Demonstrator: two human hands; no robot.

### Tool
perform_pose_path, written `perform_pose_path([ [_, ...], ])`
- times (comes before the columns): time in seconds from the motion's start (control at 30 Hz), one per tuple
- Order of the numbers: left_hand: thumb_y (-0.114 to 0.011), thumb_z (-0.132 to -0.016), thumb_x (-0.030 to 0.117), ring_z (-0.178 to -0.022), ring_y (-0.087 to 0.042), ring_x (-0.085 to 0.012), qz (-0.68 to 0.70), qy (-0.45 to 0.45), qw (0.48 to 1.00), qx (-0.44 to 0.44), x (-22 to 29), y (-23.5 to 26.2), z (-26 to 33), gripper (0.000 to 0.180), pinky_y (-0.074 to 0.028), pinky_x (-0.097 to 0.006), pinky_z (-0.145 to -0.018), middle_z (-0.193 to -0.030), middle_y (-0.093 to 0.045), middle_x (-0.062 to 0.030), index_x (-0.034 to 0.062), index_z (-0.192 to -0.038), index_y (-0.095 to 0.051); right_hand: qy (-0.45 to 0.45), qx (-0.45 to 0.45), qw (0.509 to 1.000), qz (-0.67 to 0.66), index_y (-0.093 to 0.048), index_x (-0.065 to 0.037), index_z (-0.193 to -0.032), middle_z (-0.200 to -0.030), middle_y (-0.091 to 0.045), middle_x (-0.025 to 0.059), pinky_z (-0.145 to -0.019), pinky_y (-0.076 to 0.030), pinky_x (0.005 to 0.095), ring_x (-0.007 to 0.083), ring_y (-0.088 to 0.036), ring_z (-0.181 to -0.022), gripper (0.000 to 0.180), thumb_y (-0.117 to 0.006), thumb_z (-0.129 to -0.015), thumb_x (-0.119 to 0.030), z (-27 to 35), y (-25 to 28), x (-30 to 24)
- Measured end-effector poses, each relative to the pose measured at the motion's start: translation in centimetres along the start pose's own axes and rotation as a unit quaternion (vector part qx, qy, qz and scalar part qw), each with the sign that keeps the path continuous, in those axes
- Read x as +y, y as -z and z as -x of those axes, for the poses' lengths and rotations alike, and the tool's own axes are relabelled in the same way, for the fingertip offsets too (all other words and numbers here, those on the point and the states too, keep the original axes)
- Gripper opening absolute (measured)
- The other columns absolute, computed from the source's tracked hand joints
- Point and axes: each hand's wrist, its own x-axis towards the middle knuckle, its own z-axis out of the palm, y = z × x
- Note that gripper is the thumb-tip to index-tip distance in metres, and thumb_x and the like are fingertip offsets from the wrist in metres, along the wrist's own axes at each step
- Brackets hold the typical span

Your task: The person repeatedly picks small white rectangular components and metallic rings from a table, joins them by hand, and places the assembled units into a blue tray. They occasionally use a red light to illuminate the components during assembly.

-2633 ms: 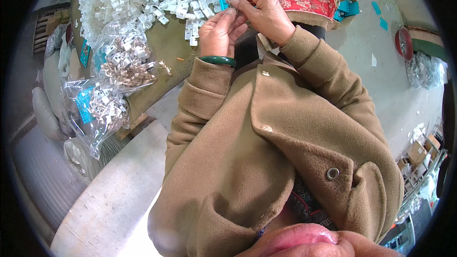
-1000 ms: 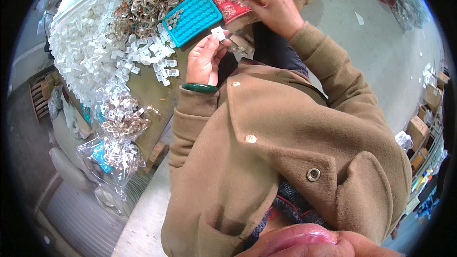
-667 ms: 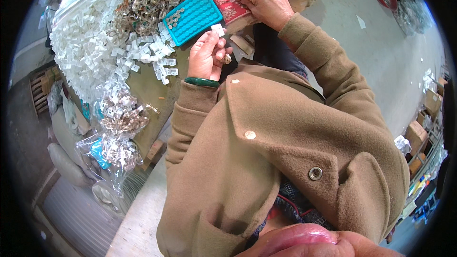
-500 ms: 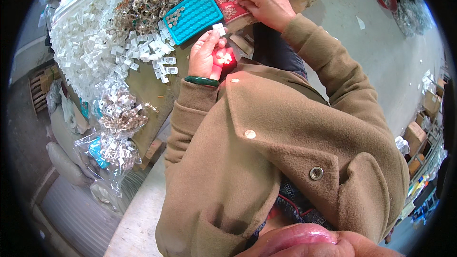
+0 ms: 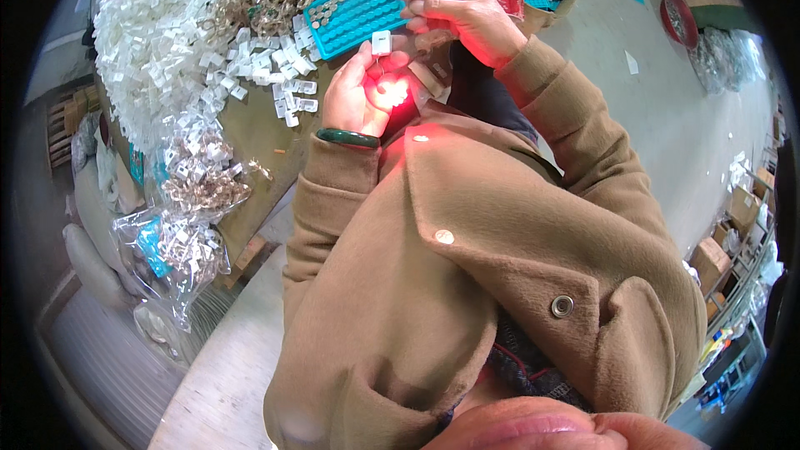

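Holding a squarish white plastic piece (image 5: 381, 42) in my left hand (image 5: 353, 98), I cup a glaring red light (image 5: 394, 90); my right hand (image 5: 468, 18) curls beside the dimpled turquoise tray (image 5: 360, 23), its grip unclear.

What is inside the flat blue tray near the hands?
Small silvery discs sit toward the left end of the blue tray. The right hand overlaps its right edge, hiding whatever is there.
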Motion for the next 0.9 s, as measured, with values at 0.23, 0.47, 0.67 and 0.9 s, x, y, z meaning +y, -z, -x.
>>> perform_pose_path([
  [0.23,-0.055,-0.099,0.023,-0.075,-0.062,-0.0158,0.078,-0.031,0.995,-0.058,0.8,1.0,0.8,0.025,-0.051,-0.029,-0.067,-0.096,-0.068,-0.0103,0.0027,-0.111,-0.062,0.035,-0.040,0.999,-0.002,-0.059,-0.002,-0.109,-0.104,-0.068,0.0113,-0.081,-0.056,0.0273,0.0146,-0.068,-0.085,0.016,-0.057,-0.097,-0.014,0.2,-2.5,1.0],
  [0.47,-0.058,-0.097,0.024,-0.056,-0.053,-0.0094,0.083,-0.056,0.994,-0.050,0.4,0.9,1.5,0.022,-0.049,-0.029,-0.062,-0.092,-0.069,-0.0077,0.0055,-0.107,-0.061,0.096,-0.046,0.987,0.117,-0.062,-0.002,-0.107,-0.101,-0.066,0.0036,-0.084,-0.051,0.0230,0.0087,-0.061,-0.093,0.015,-0.060,-0.095,-0.009,0.0,-4.3,3.1],
  [0.67,-0.056,-0.098,0.025,-0.082,-0.063,-0.0160,0.141,0.014,0.983,-0.116,1.5,1.0,1.6,0.028,-0.054,-0.034,-0.079,-0.097,-0.067,-0.0093,0.0003,-0.110,-0.061,0.179,-0.024,0.953,0.243,-0.065,0.001,-0.097,-0.084,-0.068,0.0017,-0.069,-0.052,0.0250,0.0085,-0.063,-0.076,0.010,-0.063,-0.089,-0.005,-0.2,-5.3,3.4],
  [0.9,-0.060,-0.096,0.023,-0.050,-0.047,-0.0032,0.018,-0.081,0.996,0.038,0.7,2.2,1.4,0.019,-0.050,-0.024,-0.058,-0.084,-0.068,-0.0043,0.0056,-0.104,-0.062,0.086,-0.059,0.966,0.237,-0.066,0.002,-0.094,-0.086,-0.068,0.0043,-0.075,-0.051,0.0236,0.0086,-0.062,-0.081,0.010,-0.065,-0.087,-0.005,-0.6,-5.5,3.0],
])
